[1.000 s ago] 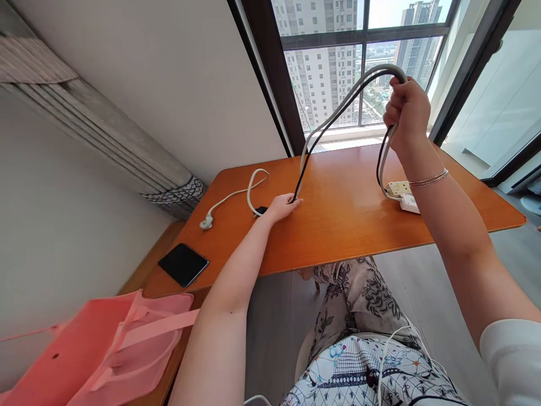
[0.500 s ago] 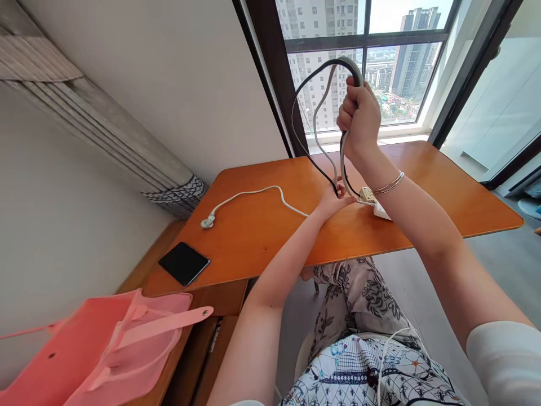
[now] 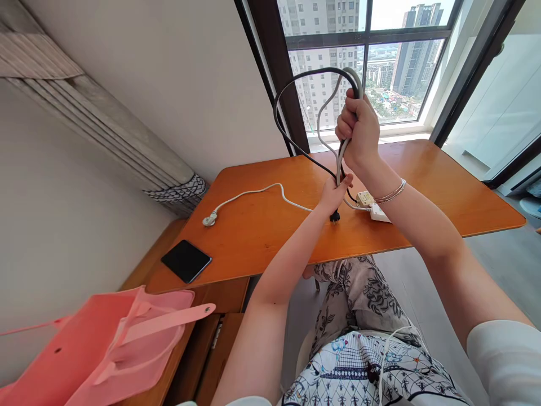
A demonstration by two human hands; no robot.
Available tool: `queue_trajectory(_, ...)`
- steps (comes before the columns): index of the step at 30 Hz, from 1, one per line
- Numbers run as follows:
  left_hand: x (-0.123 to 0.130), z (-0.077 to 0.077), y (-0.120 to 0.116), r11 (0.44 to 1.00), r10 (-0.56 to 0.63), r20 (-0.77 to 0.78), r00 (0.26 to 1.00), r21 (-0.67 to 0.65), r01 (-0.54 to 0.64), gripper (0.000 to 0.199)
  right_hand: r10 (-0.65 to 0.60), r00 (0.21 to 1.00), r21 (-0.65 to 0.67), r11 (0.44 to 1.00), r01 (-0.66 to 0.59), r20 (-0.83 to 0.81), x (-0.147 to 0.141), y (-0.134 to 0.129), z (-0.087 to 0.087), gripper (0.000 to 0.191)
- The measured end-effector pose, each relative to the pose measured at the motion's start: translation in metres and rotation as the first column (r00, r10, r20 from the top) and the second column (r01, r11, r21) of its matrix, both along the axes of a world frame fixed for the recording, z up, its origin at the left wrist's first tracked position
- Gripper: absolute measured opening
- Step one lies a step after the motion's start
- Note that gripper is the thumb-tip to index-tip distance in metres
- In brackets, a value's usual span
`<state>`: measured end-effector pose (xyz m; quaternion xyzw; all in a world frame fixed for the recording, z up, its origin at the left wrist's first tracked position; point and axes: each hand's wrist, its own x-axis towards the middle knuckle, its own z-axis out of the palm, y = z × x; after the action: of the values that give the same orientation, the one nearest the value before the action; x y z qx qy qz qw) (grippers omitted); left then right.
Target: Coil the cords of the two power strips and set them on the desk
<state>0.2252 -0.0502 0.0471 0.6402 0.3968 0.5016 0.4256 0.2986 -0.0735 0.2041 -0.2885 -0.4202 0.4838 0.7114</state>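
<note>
My right hand (image 3: pixel 358 132) is raised in front of the window, wrapped around a bundle of cables. A black cord (image 3: pixel 291 138) loops out widely to the left from it, beside a narrower white cord (image 3: pixel 323 121). Below, my left hand (image 3: pixel 333 194) pinches the lower part of the same cords. A black plug (image 3: pixel 335 216) hangs under its fingers, prongs down. To the right on the table lie a cream-coloured block (image 3: pixel 364 198) and a white power strip (image 3: pixel 379 213), partly hidden by my right forearm. A white plug (image 3: pixel 209 219) with its cord rests on the left.
The orange-brown wooden table (image 3: pixel 253 248) carries a black tablet (image 3: pixel 186 261) at its left front. A pink bag (image 3: pixel 127 344) sits lower left on a wooden cabinet. Behind the table are the window (image 3: pixel 325 40) and a tied curtain (image 3: pixel 127 135).
The black loop has spread wider to the left. My left hand has risen slightly and closed around the cords, and the black plug now shows below it. My right hand has lowered a little.
</note>
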Motion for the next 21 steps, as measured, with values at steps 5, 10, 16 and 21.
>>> queue_trajectory(5, -0.002, -0.008, -0.005, 1.000, 0.023, -0.051, 0.998, 0.021, -0.022, 0.054, 0.242, 0.962, -0.096, 0.968, -0.231, 0.129, 0.018, -0.004, 0.006, 0.025)
queue_trajectory(10, -0.005, -0.007, -0.010, 0.995, -0.076, -0.068, 0.995, 0.058, 0.080, 0.050, 0.393, 0.916, -0.112, 0.917, -0.384, 0.083, 0.052, 0.002, 0.027, 0.021)
queue_trajectory(16, 0.003, -0.013, -0.009, 0.985, -0.169, -0.008, 0.986, -0.039, 0.169, 0.050, 0.328, 0.938, -0.078, 0.944, -0.321, 0.112, 0.061, 0.001, 0.041, 0.023)
queue_trajectory(21, 0.010, -0.037, -0.009, 0.957, -0.272, -0.101, 0.957, -0.135, 0.258, 0.047, 0.288, 0.957, 0.017, 0.958, -0.287, -0.040, 0.052, -0.015, 0.058, 0.037)
